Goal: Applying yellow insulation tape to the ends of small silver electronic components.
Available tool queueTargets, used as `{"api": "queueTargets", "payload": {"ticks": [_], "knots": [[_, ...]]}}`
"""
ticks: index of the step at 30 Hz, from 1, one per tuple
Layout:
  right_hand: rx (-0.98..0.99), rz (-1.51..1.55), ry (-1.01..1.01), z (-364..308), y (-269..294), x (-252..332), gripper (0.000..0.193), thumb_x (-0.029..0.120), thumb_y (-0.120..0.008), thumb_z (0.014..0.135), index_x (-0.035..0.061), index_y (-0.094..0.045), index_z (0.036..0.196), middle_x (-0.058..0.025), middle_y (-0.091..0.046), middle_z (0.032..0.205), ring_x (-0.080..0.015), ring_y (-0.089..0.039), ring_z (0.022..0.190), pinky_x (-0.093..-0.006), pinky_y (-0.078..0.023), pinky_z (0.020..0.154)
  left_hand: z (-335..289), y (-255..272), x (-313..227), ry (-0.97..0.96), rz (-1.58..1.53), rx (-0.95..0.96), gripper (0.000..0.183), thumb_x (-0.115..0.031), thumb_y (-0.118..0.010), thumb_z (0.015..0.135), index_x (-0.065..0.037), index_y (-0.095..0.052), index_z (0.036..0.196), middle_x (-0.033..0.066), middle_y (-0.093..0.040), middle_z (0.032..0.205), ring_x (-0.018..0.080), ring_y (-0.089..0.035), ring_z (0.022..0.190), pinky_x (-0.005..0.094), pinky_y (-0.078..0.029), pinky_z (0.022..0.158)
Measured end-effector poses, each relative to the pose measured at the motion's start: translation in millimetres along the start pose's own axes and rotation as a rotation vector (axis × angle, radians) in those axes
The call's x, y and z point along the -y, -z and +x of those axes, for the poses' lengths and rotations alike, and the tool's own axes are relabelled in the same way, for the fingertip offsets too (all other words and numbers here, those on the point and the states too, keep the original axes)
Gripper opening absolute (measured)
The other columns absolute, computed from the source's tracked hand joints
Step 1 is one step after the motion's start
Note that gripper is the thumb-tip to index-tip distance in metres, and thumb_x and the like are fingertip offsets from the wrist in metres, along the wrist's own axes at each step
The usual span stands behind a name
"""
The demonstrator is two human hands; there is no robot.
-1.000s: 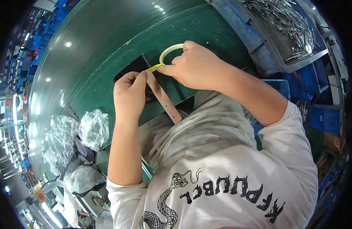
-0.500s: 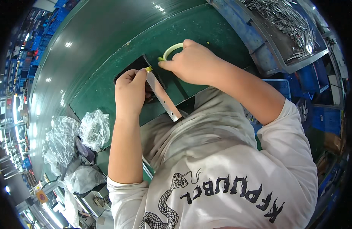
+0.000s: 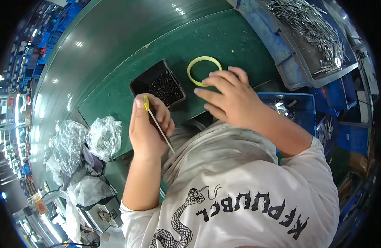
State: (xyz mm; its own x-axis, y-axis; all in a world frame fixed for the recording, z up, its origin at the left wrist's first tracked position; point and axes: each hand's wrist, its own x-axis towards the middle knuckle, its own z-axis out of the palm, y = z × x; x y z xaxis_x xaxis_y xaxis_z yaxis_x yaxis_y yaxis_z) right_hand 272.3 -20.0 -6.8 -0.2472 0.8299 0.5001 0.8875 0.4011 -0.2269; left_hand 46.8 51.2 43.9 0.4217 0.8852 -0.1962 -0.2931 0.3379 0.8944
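Between the thumb and fingers of my left hand (image 3: pixel 145 130) is a thin flat metal strip (image 3: pixel 160 129), turned edge-on. A piece of yellow tape (image 3: pixel 146 103) sticks to its upper end, by my thumb tip. My right hand (image 3: pixel 234 97) is empty, its fingers spread. Just beyond those fingers a roll of yellow tape (image 3: pixel 191 74) lies on the green table. Behind my left hand stands a black open box (image 3: pixel 141 84) holding many small dark pieces (image 3: pixel 165 88), perhaps screws.
Clear plastic bags (image 3: pixel 104 138) lie at the left. On the right, a grey tray (image 3: pixel 308 78) of thin metal parts rests on a blue crate (image 3: pixel 262 31). Closer to me is a blue bin (image 3: pixel 304 99) with metal pieces. The green table (image 3: pixel 223 37) curves behind.
My right hand has let go of the tape roll, which now lies on the table, and has moved nearer to me. My left hand has lowered and turned the strip edge-on, uncovering the black box.
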Motion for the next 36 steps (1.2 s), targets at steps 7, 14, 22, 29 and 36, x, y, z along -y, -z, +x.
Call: {"api": "queueTargets", "payload": {"ticks": [7,14,22,29,36], "knots": [[0.137,0.37,0.004,-5.6,4.7,31.1,0.04,0.028,-0.074,0.085,0.0144,-0.066,0.121,-0.0072,-0.06,0.122,-0.0273,-0.056,0.117,-0.0475,-0.035,0.104,-10.6,5.1,12.2,-0.073,-0.082,0.197,0.059,-0.069,-0.043,0.097,-0.011,-0.047,0.101,-0.0002,-0.037,0.066,0.0099,-0.033,0.051,0.0253,-0.026,0.04],[0.315,0.766,-0.071,-13.6,-8.7,45.0,0.04,0.031,-0.073,0.087,0.0072,-0.065,0.117,-0.0112,-0.065,0.112,-0.0312,-0.061,0.107,-0.0427,-0.047,0.09,-20.3,-7.3,22.7,-0.072,-0.057,0.259,0.063,-0.065,-0.047,0.097,-0.002,-0.05,0.101,0.0045,-0.044,0.065,0.0153,-0.044,0.055,0.0297,-0.04,0.05],[0.485,0.967,-0.178,-22.9,-9.6,49.1,0.035,0.035,-0.063,0.094,0.0003,-0.07,0.092,-0.0193,-0.068,0.09,-0.0396,-0.065,0.082,-0.0475,-0.05,0.071,-30.3,-9.3,42.4,-0.354,0.45,0.458,0.052,-0.046,-0.047,0.105,0.002,-0.059,0.091,0.0197,-0.066,0.081,0.0269,-0.066,0.075,0.0359,-0.054,0.072],[0.213,0.422,-0.142,-141.6,1.0,-41.5,0.02,0.025,-0.068,0.09,0.0088,-0.074,0.1,-0.0098,-0.068,0.096,-0.0308,-0.065,0.091,-0.0413,-0.053,0.076,-27.5,-1.8,49.3,-0.351,0.889,0.661,0.057,-0.007,-0.081,0.073,0.002,-0.058,0.124,0.0175,-0.068,0.114,0.0312,-0.067,0.103,0.0386,-0.051,0.093],[0.239,-0.235,-0.324,-260.2,94.3,-83.2,0.02,0.031,-0.072,0.084,0.013,-0.073,0.093,-0.0035,-0.066,0.09,-0.0256,-0.064,0.084,-0.0393,-0.051,0.072,-37.6,70.3,64.7,-0.07,0.797,0.453,0.036,-0.001,-0.071,0.082,0.002,-0.061,0.117,0.0186,-0.071,0.105,0.0294,-0.07,0.092,0.0374,-0.054,0.085]]}}
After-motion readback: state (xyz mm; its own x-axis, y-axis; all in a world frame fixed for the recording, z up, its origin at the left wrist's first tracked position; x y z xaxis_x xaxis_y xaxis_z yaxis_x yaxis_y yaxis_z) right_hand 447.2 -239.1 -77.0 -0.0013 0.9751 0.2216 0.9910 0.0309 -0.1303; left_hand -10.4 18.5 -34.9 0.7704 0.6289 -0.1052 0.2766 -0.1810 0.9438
